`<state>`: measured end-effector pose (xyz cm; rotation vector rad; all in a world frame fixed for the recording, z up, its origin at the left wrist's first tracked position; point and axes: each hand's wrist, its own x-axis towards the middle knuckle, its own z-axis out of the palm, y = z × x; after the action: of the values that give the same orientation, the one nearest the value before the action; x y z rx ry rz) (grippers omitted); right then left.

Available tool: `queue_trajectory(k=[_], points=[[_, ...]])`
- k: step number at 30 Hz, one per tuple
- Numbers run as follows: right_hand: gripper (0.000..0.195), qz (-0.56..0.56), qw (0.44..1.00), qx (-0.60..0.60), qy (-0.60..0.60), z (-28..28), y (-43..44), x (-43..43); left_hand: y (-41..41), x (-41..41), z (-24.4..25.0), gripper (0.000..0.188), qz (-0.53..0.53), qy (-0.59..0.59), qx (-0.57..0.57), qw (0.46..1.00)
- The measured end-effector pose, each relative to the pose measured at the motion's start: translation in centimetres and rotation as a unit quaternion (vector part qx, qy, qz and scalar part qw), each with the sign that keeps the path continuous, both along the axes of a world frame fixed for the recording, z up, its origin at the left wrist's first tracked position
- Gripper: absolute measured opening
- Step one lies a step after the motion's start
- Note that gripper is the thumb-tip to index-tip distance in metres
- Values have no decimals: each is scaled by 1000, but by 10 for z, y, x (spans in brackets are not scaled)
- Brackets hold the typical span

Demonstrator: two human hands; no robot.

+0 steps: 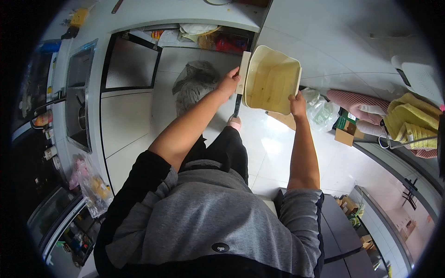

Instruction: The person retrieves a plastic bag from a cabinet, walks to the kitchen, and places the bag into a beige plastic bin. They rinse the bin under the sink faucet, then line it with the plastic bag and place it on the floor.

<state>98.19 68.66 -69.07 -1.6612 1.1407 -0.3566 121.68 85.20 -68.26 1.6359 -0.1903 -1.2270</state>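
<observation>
My right hand (297,104) grips the near right rim of a pale yellow plastic bin (271,81), with the thumb over its edge. The bin is tilted so its inside shows, with small brown stains and nothing else visible in it. My left hand (229,83) is at a flat cream-coloured piece (243,73) standing along the bin's left side, fingers at its left edge; whether this piece is joined to the bin, I cannot tell. A dark narrow strip (237,106) extends below it towards my foot.
A grey plastic bag (196,81) lies on the floor beside an open cabinet door (132,64). Right of the bin are a translucent bag (320,109), a cardboard box (345,136) and hanging yellow towels (410,114). A sink (81,100) is set in the left counter.
</observation>
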Motion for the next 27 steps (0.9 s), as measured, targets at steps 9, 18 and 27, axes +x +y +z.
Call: queue_trajectory(k=[9,18,27], points=[[44,40,983,-46,176,-16,-13,-4,2,-17,-10,45,-4,-44,-10,999],[52,-192,972,-137,-21,-17,-1,-13,-3,-28,5,49,-13,-17,33,999],[21,-240,844,344,-334,79,53,11,25,-27,11,41,-51,-28,-102,993]])
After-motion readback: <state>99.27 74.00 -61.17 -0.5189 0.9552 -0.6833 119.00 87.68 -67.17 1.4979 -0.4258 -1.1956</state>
